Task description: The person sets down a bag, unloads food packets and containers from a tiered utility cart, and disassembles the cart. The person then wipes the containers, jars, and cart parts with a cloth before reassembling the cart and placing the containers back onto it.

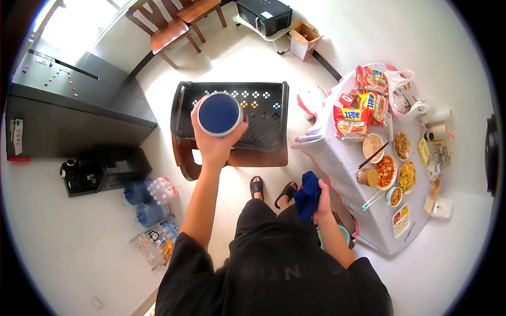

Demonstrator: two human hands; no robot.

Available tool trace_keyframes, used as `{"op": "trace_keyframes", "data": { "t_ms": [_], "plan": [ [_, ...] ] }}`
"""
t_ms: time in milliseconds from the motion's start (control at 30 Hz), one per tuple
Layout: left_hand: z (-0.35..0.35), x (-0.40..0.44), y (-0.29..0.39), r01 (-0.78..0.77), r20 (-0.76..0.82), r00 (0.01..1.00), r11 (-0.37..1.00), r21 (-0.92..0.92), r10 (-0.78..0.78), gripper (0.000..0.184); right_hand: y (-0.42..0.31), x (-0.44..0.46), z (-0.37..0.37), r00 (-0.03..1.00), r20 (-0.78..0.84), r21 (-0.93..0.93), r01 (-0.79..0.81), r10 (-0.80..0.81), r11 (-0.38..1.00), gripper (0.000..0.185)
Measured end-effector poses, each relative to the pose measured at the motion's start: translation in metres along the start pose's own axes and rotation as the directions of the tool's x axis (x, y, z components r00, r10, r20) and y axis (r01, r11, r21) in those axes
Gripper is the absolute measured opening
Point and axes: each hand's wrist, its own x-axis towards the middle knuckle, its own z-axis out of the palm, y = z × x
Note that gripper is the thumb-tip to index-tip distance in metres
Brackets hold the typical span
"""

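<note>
A round container with a blue top face and a pale rim (220, 113) is gripped in my left hand (213, 147), fingers wrapped round its sides. It is held up over a black tray (269, 129) with flower-shaped holes, which rests on a brown wooden piece of furniture (258, 157). My right hand (322, 203) is closed on a crumpled dark blue cloth (308, 196), low on the right, near the edge of the covered table. The cloth hangs apart from the container. Whatever is inside the container cannot be made out.
The covered table (337, 174) on the right bears red food packets (352, 122), bowls of food and chopsticks. Water bottles (150, 214) stand at lower left, below a dark cabinet (68, 121). Wooden chairs (168, 38) and a black appliance (265, 16) are at the back.
</note>
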Motion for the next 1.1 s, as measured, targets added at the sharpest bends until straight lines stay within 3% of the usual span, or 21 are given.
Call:
{"op": "trace_keyframes", "data": {
  "t_ms": [100,200,333,367,467,533,600,633,667,700,767,800,867,900,933,1000,1033,1100],
  "plan": [
    [0.014,0.014,-0.023,0.080,-0.006,0.997,0.997,-0.019,-0.081,0.094,0.011,-0.003,-0.004,0.997,-0.024,-0.014,-0.077,0.077,0.997,0.045],
    [0.021,0.016,-0.037,0.092,-0.008,0.996,0.996,0.005,-0.092,0.092,0.027,0.006,-0.017,0.999,0.037,-0.094,0.040,-0.037,0.995,0.054],
    [0.018,0.018,-0.036,0.134,-0.028,0.990,0.990,-0.045,-0.135,0.120,0.033,0.005,-0.019,0.995,0.095,-0.105,0.050,-0.040,0.993,0.055],
    [0.015,0.016,-0.028,0.218,0.040,0.976,0.966,-0.141,-0.215,0.133,0.035,0.004,-0.019,0.995,0.102,-0.112,0.034,-0.023,0.993,0.056],
    [0.006,-0.001,-0.040,0.056,-0.030,0.998,0.984,-0.170,-0.062,0.122,0.041,0.008,-0.015,0.996,0.085,-0.115,-0.027,0.037,0.993,0.059],
    [-0.007,-0.035,-0.030,0.051,-0.149,0.986,0.991,-0.127,-0.070,0.098,0.047,0.014,-0.014,0.996,0.059,-0.159,-0.057,0.067,0.986,0.059],
    [-0.024,-0.087,-0.040,-0.029,-0.143,0.990,0.994,-0.104,0.014,0.072,0.059,0.027,-0.013,0.995,0.043,-0.248,-0.076,0.089,0.966,0.057],
    [-0.027,-0.120,-0.045,0.050,-0.142,0.988,0.998,-0.046,-0.056,0.059,0.066,0.034,-0.013,0.992,0.085,-0.273,-0.063,0.089,0.960,0.055],
    [-0.033,-0.150,-0.058,0.147,-0.046,0.988,0.987,-0.067,-0.151,0.060,0.074,0.041,-0.012,0.988,0.127,-0.298,-0.047,0.089,0.953,0.054],
    [-0.035,-0.182,-0.065,0.343,0.022,0.939,0.935,-0.093,-0.342,0.065,0.082,0.047,-0.010,0.982,0.169,-0.321,-0.029,0.087,0.947,0.053],
    [-0.039,-0.235,-0.084,0.672,0.167,0.736,0.737,-0.071,-0.656,0.071,0.095,0.052,0.009,0.962,0.227,-0.329,-0.073,0.154,0.942,0.052],
    [-0.038,-0.247,-0.079,0.789,0.221,0.614,0.576,-0.215,-0.758,0.071,0.103,0.057,0.019,0.950,0.255,-0.333,-0.087,0.179,0.939,0.051],
    [-0.048,-0.262,-0.085,0.782,0.227,0.617,0.556,-0.282,-0.753,0.075,0.128,0.068,0.024,0.885,0.361,-0.481,-0.095,0.296,0.872,0.049],
    [-0.052,-0.267,-0.092,0.776,0.110,0.608,0.558,-0.294,-0.786,0.070,0.129,0.073,0.034,0.850,0.442,-0.661,0.093,0.286,0.745,0.045],
    [-0.065,-0.269,-0.105,0.804,0.090,0.547,0.492,-0.335,-0.832,0.066,0.132,0.082,0.046,0.801,0.519,-0.771,0.289,0.298,0.567,0.042],
    [-0.094,-0.274,-0.134,0.841,0.065,0.405,0.343,-0.418,-0.912,0.058,0.152,0.115,0.053,0.855,0.371,-0.813,0.112,0.361,0.571,0.039],
    [-0.103,-0.269,-0.136,0.814,-0.019,0.406,0.372,-0.446,-0.913,0.049,0.166,0.137,0.054,0.873,0.292,-0.823,0.021,0.391,0.568,0.037],
    [-0.130,-0.270,-0.150,0.807,-0.023,0.390,0.354,-0.474,-0.920,0.050,0.207,0.198,0.042,0.946,0.238,-0.866,0.105,0.218,0.489,0.039]
  ]
}}
